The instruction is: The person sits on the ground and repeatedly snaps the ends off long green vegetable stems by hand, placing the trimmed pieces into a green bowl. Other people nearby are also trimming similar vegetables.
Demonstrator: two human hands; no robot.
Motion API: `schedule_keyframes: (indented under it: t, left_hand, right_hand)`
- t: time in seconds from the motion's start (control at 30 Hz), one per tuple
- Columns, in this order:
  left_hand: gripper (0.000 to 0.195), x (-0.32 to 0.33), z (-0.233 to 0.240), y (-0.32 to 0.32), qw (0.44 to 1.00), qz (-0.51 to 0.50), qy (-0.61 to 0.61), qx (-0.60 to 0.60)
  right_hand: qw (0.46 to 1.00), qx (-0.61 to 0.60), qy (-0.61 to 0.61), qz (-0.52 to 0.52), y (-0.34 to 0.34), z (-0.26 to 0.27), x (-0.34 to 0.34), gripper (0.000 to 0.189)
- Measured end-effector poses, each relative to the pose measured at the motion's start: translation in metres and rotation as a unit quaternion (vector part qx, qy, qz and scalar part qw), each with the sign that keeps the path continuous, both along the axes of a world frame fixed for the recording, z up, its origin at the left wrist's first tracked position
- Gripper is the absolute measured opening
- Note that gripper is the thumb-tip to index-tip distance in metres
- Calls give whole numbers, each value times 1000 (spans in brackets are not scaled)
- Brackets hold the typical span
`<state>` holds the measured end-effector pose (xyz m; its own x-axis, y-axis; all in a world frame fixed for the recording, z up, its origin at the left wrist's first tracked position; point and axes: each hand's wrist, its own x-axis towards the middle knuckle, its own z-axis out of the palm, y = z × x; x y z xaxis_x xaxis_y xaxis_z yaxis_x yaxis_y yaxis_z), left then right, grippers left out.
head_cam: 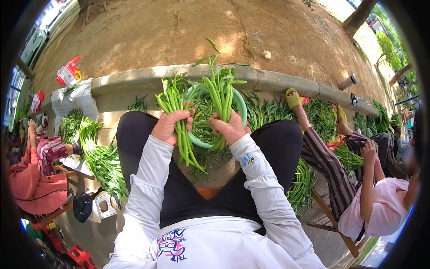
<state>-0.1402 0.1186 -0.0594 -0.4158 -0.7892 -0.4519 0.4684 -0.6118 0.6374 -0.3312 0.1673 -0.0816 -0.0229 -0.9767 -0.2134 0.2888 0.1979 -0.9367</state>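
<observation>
My left hand (173,126) is closed around a bunch of green leafy stalks (177,101), whose ends hang down past my fist. My right hand (230,126) grips a second bunch of stalks (220,97), upright beside the first and apart from it at the fists. Both bunches are above a pale green plastic basin (242,107) standing between my knees. Loose green leaves (201,124) lie inside the basin. Stray leaves (210,158) are scattered on the ground below it.
A concrete curb (285,79) runs beyond the basin. Long greens (104,164) lie by my left knee, more stalks (300,188) by my right. One person (373,208) sits at right, another (42,181) at left. A white stool (102,206) and a black bag (82,207) are at lower left.
</observation>
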Motion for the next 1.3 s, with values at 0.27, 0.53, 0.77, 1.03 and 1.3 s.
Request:
schedule_keyframes:
  t: [0.27, 0.53, 0.77, 1.03, 1.3]
  left_hand:
    - [34, 0, 1, -1, 999, 3, 37, 14]
    - [33, 1, 0, -2, 999, 6, 44, 10]
    - [33, 2, -2, -2, 998, 6, 61, 19]
    - [39, -7, 0, 3, 998, 1, 54, -14]
    - [40, -16, -5, 6, 992, 12, 86, -91]
  right_hand:
    - [998, 0, -3, -62, -1, 1, 0, 12]
    - [986, -1, -28, -161, -5, -3, -6, 11]
    - [988, 2, 8, -152, -3, 0, -6, 16]
    - [997, -33, 70, 4, -1, -7, -8, 21]
    - [991, -7, 22, 129, 7, 10, 6, 45]
